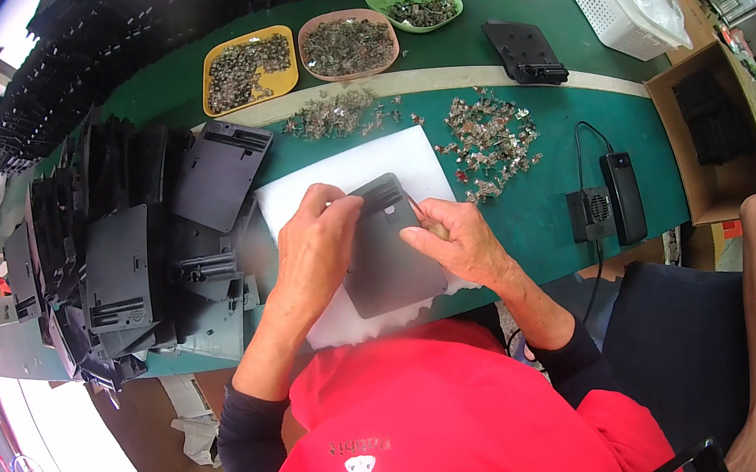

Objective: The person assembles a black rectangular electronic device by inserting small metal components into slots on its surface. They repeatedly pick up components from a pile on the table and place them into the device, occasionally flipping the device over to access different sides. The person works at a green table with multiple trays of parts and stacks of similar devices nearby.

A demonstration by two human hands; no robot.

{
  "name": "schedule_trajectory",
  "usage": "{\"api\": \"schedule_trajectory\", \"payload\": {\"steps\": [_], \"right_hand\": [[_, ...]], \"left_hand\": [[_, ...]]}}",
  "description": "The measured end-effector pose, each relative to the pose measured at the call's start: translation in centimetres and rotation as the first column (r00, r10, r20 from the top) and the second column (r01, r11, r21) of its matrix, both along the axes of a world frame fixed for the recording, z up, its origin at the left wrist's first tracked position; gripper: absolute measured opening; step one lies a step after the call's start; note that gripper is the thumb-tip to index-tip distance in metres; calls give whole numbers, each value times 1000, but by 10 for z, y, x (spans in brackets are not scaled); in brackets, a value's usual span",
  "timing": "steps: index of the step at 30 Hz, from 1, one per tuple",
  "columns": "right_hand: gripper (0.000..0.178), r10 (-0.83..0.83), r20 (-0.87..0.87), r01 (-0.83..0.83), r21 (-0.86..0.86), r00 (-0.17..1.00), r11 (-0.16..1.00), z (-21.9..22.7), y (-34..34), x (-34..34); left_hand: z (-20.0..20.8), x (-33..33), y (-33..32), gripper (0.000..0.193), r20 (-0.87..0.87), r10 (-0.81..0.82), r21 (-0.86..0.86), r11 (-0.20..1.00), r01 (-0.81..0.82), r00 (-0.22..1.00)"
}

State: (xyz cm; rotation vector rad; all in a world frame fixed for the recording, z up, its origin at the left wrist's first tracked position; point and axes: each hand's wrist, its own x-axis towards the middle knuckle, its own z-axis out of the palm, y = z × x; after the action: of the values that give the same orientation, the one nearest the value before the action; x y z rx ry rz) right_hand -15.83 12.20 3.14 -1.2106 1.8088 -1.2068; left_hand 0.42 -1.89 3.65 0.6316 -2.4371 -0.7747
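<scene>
Left hand (311, 246) is reaching in over the dark grey panel (397, 267) from its left, with thumb and forefinger pressing together by the far left corner; whether anything small is sitting between them I cannot tell. Right hand (461, 238) is curling in from the opposite side, its thumb lying over the panel's right edge, but its fingers are partly hidden, so I cannot tell whether they are closing on that edge or on something slim beside it. Between the two hands, the panel is resting on the white foam sheet (409, 148), its long axis running away from the person and its far end leaning slightly rightward. Its slotted strip (381, 200) is lying across that far end, and the left fingertips are standing nearest to it, just beside its left end, while the right hand is sitting a little nearer the person, along the right edge. Beyond the foam, to the right, loose metal clips (490, 136) are lying scattered on the green table (539, 202), closer to the right hand than to the left.
</scene>
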Motion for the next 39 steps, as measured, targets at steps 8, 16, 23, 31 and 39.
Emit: {"api": "schedule_trajectory", "payload": {"steps": [8,16,23,31,39], "right_hand": [[24,-27,69,25,28,997,999,-4,3,1],[25,-39,-3,39,1,999,999,-2,2,4],[22,17,-62,-13,60,998,998,4,2,4],[21,-4,82,9,-60,997,998,-4,3,5],[19,-20,385,18,8,923,1000,-6,8,4]], "left_hand": [[-7,-5,9,12,-84,99,25,995,-97,992],[7,-7,10,8,26,27,-123,992,-23,999],[19,-9,13,11,211,46,-143,990,-16,976],[14,-11,7,6,217,55,-53,998,-44,975],[4,-5,-14,15,-98,58,99,994,-49,993]]}}
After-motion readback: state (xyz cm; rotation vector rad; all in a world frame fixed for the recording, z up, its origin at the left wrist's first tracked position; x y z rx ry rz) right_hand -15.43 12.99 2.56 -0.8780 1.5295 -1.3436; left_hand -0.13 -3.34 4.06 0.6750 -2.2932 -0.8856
